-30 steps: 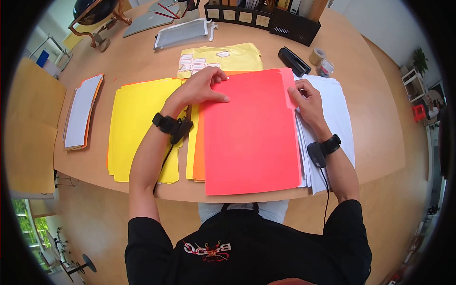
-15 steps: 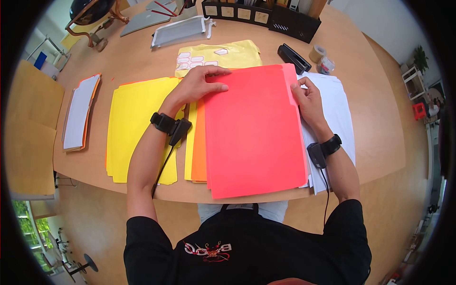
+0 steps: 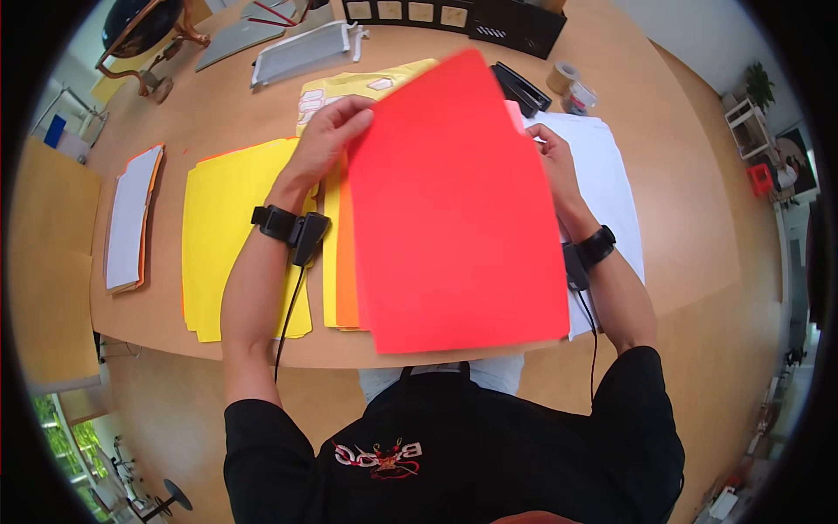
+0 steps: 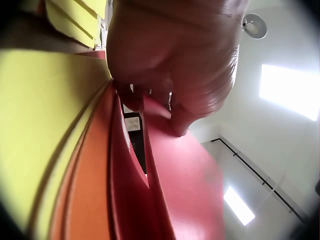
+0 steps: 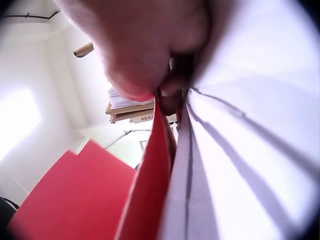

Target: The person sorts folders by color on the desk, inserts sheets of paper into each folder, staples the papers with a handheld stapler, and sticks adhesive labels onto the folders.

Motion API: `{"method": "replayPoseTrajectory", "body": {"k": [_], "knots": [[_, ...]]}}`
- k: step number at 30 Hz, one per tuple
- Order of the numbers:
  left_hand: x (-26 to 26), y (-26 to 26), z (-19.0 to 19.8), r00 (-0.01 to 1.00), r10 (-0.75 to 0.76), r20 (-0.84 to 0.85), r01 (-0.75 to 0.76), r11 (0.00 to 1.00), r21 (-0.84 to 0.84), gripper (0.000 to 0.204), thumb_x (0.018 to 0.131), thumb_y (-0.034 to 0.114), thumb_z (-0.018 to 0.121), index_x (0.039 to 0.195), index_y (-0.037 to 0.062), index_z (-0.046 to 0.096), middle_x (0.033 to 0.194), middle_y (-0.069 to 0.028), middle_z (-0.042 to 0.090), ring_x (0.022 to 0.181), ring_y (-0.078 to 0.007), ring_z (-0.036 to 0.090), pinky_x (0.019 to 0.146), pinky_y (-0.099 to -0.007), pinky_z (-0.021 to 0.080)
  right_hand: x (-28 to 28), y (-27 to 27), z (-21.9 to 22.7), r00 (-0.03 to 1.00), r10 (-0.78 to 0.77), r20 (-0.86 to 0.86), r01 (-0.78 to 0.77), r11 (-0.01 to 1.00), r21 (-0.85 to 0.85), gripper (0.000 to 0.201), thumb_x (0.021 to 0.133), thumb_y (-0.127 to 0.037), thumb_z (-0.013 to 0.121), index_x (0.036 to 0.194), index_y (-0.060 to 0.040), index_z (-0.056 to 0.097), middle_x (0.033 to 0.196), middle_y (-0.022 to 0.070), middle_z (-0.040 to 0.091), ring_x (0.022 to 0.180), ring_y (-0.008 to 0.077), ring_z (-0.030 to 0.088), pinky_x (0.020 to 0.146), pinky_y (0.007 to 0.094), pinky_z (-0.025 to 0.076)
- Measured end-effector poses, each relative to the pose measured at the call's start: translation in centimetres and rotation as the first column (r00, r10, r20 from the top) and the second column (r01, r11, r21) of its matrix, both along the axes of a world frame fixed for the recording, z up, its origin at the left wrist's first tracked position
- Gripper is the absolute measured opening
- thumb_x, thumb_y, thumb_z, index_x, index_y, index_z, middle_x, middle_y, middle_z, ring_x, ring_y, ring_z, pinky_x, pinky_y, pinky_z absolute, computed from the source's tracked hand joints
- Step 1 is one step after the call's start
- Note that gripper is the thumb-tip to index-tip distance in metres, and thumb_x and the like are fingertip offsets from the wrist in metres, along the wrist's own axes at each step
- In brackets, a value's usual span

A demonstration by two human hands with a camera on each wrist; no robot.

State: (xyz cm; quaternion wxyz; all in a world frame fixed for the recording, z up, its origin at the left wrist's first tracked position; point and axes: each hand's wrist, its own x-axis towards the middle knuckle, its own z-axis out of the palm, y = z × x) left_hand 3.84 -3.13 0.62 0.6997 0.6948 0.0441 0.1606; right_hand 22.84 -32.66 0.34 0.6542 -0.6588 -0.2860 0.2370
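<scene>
My left hand [image 3: 327,140] pinches the upper left edge of a red folder [image 3: 458,210], thumb on its face. That folder is lifted and tilted; in the left wrist view a gap separates it from another red folder [image 4: 127,185] beneath. My right hand [image 3: 554,166] pinches the right edge of the lower red folder [image 5: 152,185], near its pale tab [image 3: 515,115], as the right wrist view shows. Orange folders [image 3: 346,262] and yellow folders [image 3: 330,253] peek out left of the red ones. White envelopes or sheets [image 3: 602,175] lie under and beside my right hand.
A yellow folder pile [image 3: 227,244] lies by my left forearm, with a smaller white-topped stack [image 3: 135,218] farther left. Behind are a yellow envelope with labels [image 3: 332,92], a black stapler [image 3: 519,87], tape rolls [image 3: 563,77], a mesh tray [image 3: 301,57] and a black organizer [image 3: 515,31].
My left hand has moved left and up, raising the top red folder so that it tilts apart from the one below. My right hand stays at the right edge. The head view has shifted slightly.
</scene>
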Motion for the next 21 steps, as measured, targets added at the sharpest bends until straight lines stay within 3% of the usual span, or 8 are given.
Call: {"method": "replayPoseTrajectory", "body": {"k": [7,9,11,13,15,17,18,21], "knots": [[0.3,2.6,-2.1,0.987,-0.017,0.161,0.087,0.894,-0.44,0.019,0.104,0.018,0.049,0.113,0.0027,0.056,0.112,-0.0066,0.063,0.113,-0.0165,0.058,0.101,-0.0296,0.044,1.3,-0.6,-0.2,0.989,-0.146,0.025,0.146,0.989,0.018,0.028,0.1,-0.028,0.061,0.092,-0.0009,0.064,0.078,0.0037,0.067,0.066,0.0051,0.059,0.057,0.0205,0.045],[0.1,2.0,-1.8,0.982,-0.018,0.19,0.102,0.891,-0.442,0.017,0.104,0.018,0.047,0.11,0.0038,0.055,0.107,-0.0078,0.063,0.117,-0.0209,0.057,0.105,-0.0301,0.043,3.3,-1.4,0.2,0.965,-0.138,0.222,0.175,0.972,-0.159,0.024,0.099,-0.023,0.061,0.098,0.0004,0.066,0.085,0.0044,0.07,0.074,0.0073,0.062,0.063,0.0228,0.047],[-0.2,1.5,-1.4,0.978,0.067,0.2,0.042,0.869,-0.493,0.019,0.104,0.015,0.044,0.112,0.0022,0.057,0.113,-0.0083,0.063,0.111,-0.0182,0.059,0.104,-0.0317,0.043,5.5,-2.7,0.3,0.943,-0.062,0.328,0.15,0.957,-0.248,0.021,0.095,-0.018,0.062,0.103,0.0004,0.069,0.089,0.0063,0.072,0.081,0.0131,0.065,0.072,0.028,0.05],[0.0,1.9,-2.3,0.96,0.09,0.265,0.046,0.883,-0.468,0.017,0.104,0.016,0.046,0.107,0.0034,0.058,0.113,-0.008,0.063,0.114,-0.021,0.058,0.108,-0.0335,0.041,6.0,-3.5,2.1,0.774,0.113,0.623,0.199,0.891,-0.408,0.021,0.09,-0.015,0.065,0.103,0.0,0.07,0.093,0.0091,0.072,0.085,0.0185,0.066,0.08,0.0313,0.051],[1.0,3.5,-4.7,0.935,0.115,0.336,0.048,0.896,-0.442,0.016,0.103,0.016,0.047,0.103,0.0047,0.058,0.114,-0.0076,0.063,0.116,-0.0238,0.058,0.112,-0.0353,0.039,5.1,-3.9,3.5,0.772,0.163,0.614,0.164,0.883,-0.44,0.022,0.087,-0.015,0.068,0.104,-0.0013,0.071,0.097,0.0109,0.072,0.092,0.023,0.066,0.087,0.034,0.05],[2.2,5.9,-7.8,0.852,0.1,0.514,0.204,0.84,-0.502,0.014,0.101,0.018,0.052,0.094,0.0063,0.056,0.106,-0.0073,0.061,0.123,-0.0272,0.054,0.121,-0.0383,0.033,5.4,-4.2,3.8,0.675,0.427,0.602,-0.037,0.835,-0.55,0.024,0.087,-0.015,0.07,0.107,-0.0026,0.071,0.103,0.0109,0.068,0.096,0.0245,0.063,0.088,0.0351,0.049],[2.3,5.6,-7.8,0.831,0.166,0.531,0.179,0.824,-0.538,0.015,0.102,0.02,0.054,0.097,0.0065,0.056,0.106,-0.0086,0.062,0.115,-0.0269,0.059,0.11,-0.0342,0.044,5.2,-4.2,3.8,0.674,0.426,0.604,-0.036,0.835,-0.549,0.024,0.087,-0.015,0.07,0.107,-0.0026,0.071,0.103,0.0109,0.068,0.096,0.0245,0.063,0.088,0.0351,0.049],[1.7,5.3,-7.5,0.832,0.165,0.53,0.176,0.827,-0.534,0.015,0.102,0.02,0.054,0.097,0.0066,0.056,0.106,-0.0085,0.062,0.115,-0.0267,0.059,0.11,-0.0342,0.044,4.5,-3.7,3.9,0.554,0.511,0.658,0.053,0.767,-0.64,0.025,0.088,-0.017,0.071,0.109,-0.0048,0.066,0.105,0.0121,0.06,0.103,0.0279,0.056,0.091,0.0369,0.046]]}}
